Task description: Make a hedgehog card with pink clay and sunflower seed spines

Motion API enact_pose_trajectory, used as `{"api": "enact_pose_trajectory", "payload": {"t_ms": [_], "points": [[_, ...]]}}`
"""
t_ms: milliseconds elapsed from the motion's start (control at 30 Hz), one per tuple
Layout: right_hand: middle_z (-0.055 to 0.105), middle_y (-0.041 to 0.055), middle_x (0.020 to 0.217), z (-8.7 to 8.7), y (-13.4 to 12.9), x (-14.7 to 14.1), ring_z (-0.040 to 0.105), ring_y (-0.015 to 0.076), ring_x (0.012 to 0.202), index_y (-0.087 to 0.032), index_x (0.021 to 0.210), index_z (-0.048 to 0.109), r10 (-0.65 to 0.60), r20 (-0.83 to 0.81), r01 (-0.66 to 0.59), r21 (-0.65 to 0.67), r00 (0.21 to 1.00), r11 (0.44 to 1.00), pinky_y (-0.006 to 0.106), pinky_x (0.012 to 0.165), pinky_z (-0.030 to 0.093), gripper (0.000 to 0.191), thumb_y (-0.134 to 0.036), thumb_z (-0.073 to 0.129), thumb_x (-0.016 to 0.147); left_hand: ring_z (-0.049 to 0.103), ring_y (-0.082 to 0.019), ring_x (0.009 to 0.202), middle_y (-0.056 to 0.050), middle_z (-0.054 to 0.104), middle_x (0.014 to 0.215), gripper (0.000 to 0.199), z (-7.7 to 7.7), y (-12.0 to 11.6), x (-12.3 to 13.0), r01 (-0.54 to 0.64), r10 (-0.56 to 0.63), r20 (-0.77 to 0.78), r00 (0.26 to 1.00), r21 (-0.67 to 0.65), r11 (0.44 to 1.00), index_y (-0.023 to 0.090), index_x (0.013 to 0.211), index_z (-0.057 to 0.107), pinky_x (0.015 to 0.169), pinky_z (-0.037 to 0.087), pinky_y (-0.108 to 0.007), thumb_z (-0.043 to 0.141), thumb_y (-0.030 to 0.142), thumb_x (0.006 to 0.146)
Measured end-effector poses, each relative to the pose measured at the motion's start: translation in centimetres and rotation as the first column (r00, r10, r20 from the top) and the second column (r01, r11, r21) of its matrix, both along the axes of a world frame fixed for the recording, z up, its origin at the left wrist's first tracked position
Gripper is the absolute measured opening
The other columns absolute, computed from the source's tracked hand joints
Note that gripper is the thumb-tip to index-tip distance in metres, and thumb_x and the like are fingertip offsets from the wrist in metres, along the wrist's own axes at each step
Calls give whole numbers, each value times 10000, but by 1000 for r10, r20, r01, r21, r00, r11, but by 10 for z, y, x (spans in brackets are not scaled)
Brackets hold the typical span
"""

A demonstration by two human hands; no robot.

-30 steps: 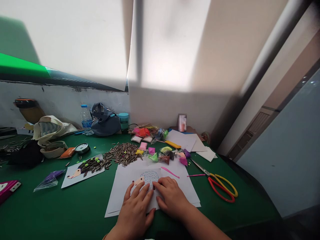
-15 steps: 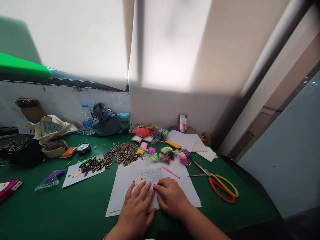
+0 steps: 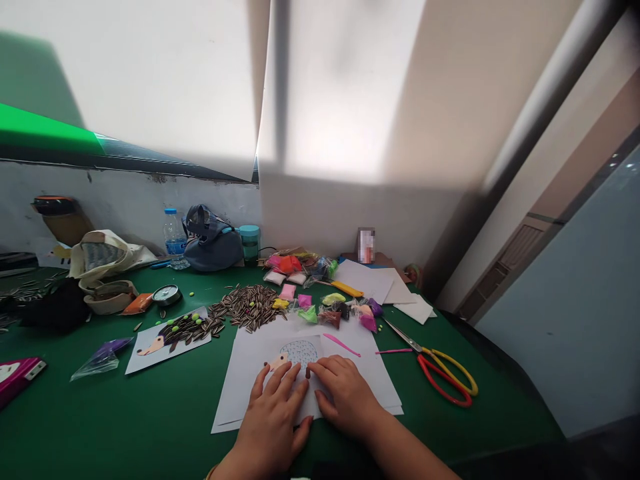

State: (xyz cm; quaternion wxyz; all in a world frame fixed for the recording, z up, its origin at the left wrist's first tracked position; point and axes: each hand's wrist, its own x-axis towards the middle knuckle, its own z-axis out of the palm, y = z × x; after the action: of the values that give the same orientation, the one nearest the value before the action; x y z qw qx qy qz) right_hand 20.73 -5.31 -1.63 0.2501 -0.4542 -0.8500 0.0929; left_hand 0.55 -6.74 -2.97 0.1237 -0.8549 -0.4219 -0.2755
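A hedgehog picture (image 3: 299, 351) lies on white paper, with a peach clay face (image 3: 279, 361) and a body drawn in blue marks. My left hand (image 3: 274, 408) rests flat on the sheet, fingers spread over the picture's lower left part. A small dark brown clay piece (image 3: 308, 374) sits at the lower edge of the body, between my two hands. The fingertips of my right hand (image 3: 346, 395) are beside it on the paper, with the thumb apart. Both hands cover the bottom of the picture.
Behind the paper (image 3: 233, 393) are sunflower seeds (image 3: 255, 305) and bagged coloured clay (image 3: 330, 319). A pink tool (image 3: 343, 345) lies on the sheet; open-bladed scissors (image 3: 440, 370) lie right. At left are a seed-covered hedgehog card (image 3: 167, 339) and a purple clay bag (image 3: 103, 357).
My right fingertips have shifted slightly up, and more of the brown clay piece shows. My left hand stays in place.
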Motion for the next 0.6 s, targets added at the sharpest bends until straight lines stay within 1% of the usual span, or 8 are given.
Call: {"api": "enact_pose_trajectory", "payload": {"t_ms": [133,200,233,300,400,467,500,600], "points": [[641,68,1172,-2,0,1,557,229,1081,-252,1255,576,5,-47,-4,22,999,1000,390,959,430,452,-142,553,817,550,-294,1219,-57,636,1323,404,6,-1,-1,21,-21,-16,1000,-31,999,286,1198,641,1123,207,-479,634,408,813],[646,69,1154,-2,2,6,566,223,1070,-242,1211,597,4,-79,-1,41,997,999,382,950,443,406,-124,540,827,553,-286,1221,-48,625,1335,407,14,3,-4,37,-39,-28,999,-63,997,308,1230,620,1109,248,-480,633,361,826],[648,72,1142,-2,5,9,570,222,1062,-234,1184,608,-6,-85,11,49,996,999,378,943,451,372,-124,535,836,566,-282,1203,-43,641,1306,381,20,7,-7,20,-20,-6,1000,-77,997,317,1210,630,1096,278,-480,637,343,830],[649,81,1115,0,13,19,576,227,1047,-219,1124,627,-69,-66,73,59,995,996,377,921,463,294,-138,533,858,578,-281,1182,-54,641,1292,281,33,21,-15,-19,22,19,1000,-128,992,301,1129,664,1068,330,-491,622,292,851],[646,83,1077,6,33,36,580,235,1013,-208,1049,648,-240,48,237,60,970,970,368,874,465,221,-133,539,871,619,-274,1083,-75,677,1187,239,52,54,-31,-46,58,47,997,-224,973,260,1095,690,943,453,-444,587,265,879],[656,81,1011,10,47,42,590,238,953,-204,989,663,-287,184,281,58,940,958,357,829,460,158,-159,548,891,623,-260,1048,-81,679,1150,240,59,77,-40,-73,100,65,993,-331,941,231,1081,704,896,482,-398,562,269,892],[660,86,983,12,53,43,594,241,931,-200,969,669,-300,247,293,64,921,954,350,803,455,144,-171,544,904,618,-256,1055,-81,674,1151,248,59,88,-43,-93,131,72,989,-388,917,223,1086,706,898,481,-385,554,270,895],[670,102,916,16,65,40,605,243,863,-181,910,678,-315,381,309,79,870,948,330,724,430,172,-159,508,929,608,-247,1084,-84,668,1149,264,53,111,-46,-126,202,80,976,-548,827,209,1096,715,919,463,-355,562,245,883]]}}
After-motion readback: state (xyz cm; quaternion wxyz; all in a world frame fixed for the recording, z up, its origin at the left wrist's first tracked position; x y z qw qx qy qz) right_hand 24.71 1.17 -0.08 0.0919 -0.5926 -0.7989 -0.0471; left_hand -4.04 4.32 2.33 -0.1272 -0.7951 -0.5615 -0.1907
